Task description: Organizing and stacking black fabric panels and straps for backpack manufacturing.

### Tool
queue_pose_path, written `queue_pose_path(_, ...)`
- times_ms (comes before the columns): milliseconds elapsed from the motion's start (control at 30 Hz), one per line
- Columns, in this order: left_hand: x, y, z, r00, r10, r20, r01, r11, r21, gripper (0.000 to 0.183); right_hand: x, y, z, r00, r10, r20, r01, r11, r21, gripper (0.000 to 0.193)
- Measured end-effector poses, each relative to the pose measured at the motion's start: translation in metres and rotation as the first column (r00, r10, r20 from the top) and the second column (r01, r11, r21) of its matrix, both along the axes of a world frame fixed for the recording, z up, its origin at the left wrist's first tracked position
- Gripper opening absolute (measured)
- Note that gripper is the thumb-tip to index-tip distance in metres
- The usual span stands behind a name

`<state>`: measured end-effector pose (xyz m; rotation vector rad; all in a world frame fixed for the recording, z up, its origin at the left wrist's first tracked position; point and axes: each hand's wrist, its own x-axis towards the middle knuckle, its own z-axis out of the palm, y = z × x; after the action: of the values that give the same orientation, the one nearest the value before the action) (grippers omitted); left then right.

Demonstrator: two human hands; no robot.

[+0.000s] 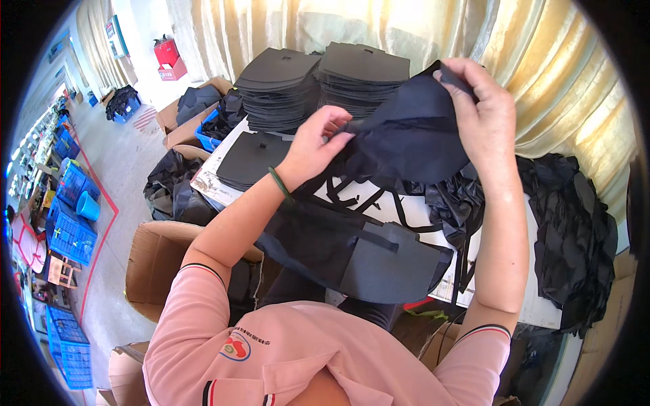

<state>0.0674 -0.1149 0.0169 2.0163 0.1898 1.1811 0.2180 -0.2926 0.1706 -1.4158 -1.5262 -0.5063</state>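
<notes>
Black fabric (416,132), between right fingers (468,70); at left fingertips (340,139)

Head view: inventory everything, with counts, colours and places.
Table: one, white, centre
Panel stacks: three, dark grey, table's left half
Loose panel: one, dark grey, by table's near edge
Straps: several, black, mid-table
Fabric heap: one, black, table's right side
Held fabric: one, black, upper centre
Curtains: count unclear, cream, behind table
Cardboard boxes: several, brown, left of table
Crates: several, blue, far left
Bucket: one, light blue, among crates
Shirt: one, pink, bottom
Bangle: one, green, left wrist
Left hand: one, bare, fabric's left side
Right hand: one, bare, fabric's upper right
</notes>
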Motion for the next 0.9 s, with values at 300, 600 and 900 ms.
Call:
queue_pose_path(300,0.000,0.018,-0.029,0.960,0.170,-0.225,-0.168,0.985,0.030,0.021,-0.043,-0.045,0.027,0.992,0.071,-0.103,-0.063,0.994,0.085,0.018)
queue_pose_path(600,-0.072,0.045,-0.043,0.862,-0.184,-0.472,0.115,0.978,-0.172,0.021,-0.022,-0.131,-0.001,0.953,-0.062,-0.295,0.089,0.993,0.077,0.016)
queue_pose_path(900,-0.163,0.026,0.020,0.233,-0.435,-0.870,0.327,0.877,-0.351,0.023,-0.022,-0.190,-0.172,0.656,-0.435,-0.616,0.250,0.896,-0.367,0.010)
